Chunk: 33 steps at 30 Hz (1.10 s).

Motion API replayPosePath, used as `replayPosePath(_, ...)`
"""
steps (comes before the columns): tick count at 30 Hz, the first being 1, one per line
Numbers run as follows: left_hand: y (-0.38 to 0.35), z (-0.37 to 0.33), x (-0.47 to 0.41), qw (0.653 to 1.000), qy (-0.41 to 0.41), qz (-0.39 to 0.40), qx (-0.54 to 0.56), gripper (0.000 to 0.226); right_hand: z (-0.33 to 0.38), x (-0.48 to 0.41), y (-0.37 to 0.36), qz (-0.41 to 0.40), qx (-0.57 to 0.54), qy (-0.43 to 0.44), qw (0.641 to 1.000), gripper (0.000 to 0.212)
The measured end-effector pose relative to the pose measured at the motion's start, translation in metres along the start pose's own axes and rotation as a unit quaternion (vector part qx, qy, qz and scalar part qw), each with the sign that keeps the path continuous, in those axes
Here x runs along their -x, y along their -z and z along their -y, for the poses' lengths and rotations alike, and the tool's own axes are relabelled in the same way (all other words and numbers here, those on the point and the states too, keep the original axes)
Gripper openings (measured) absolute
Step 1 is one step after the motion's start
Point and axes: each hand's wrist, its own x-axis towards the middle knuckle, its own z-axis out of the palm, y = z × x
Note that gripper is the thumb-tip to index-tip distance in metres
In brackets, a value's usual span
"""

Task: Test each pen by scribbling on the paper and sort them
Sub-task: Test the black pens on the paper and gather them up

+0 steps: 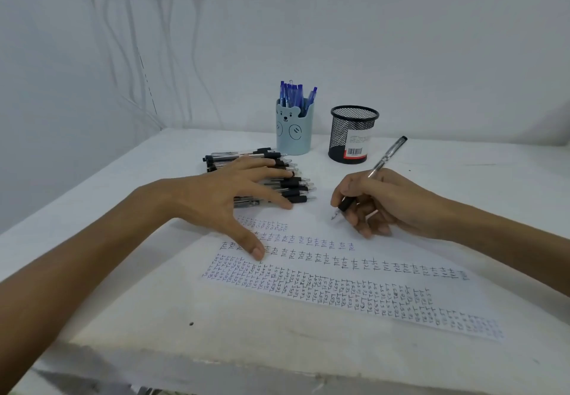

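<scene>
A white sheet of paper [354, 234] lies on the table, covered with rows of handwritten test marks. My right hand [388, 203] grips a clear pen with a black grip [387, 155], its tip just above the paper's upper part. My left hand [225, 191] is spread with straight fingers over a pile of black-gripped pens [293, 186], and its thumb touches the paper. A light-blue bear cup [293, 130] holds several blue pens [294, 95]. Beside it stands a black mesh cup [353, 134].
The white table [216, 317] runs to a near edge at the bottom of the view. A white wall stands close behind the cups, and white cables hang down at the left. A small dark speck [191, 323] lies on the table.
</scene>
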Motion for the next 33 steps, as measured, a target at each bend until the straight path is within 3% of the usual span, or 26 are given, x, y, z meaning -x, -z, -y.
replayPosePath(9,-0.003,-0.002,-0.004,0.999,-0.017,-0.007,-0.046,0.094,0.010,-0.034,-0.044,0.057,-0.030,0.085,0.994,0.025)
replayPosePath(15,-0.002,-0.002,-0.003,0.999,-0.016,0.001,-0.034,0.098,0.006,-0.039,-0.047,0.024,-0.005,0.098,0.995,0.004)
replayPosePath(33,-0.001,-0.004,-0.004,1.000,-0.013,0.012,-0.025,0.089,-0.001,-0.036,-0.046,-0.012,0.029,0.130,0.991,0.011)
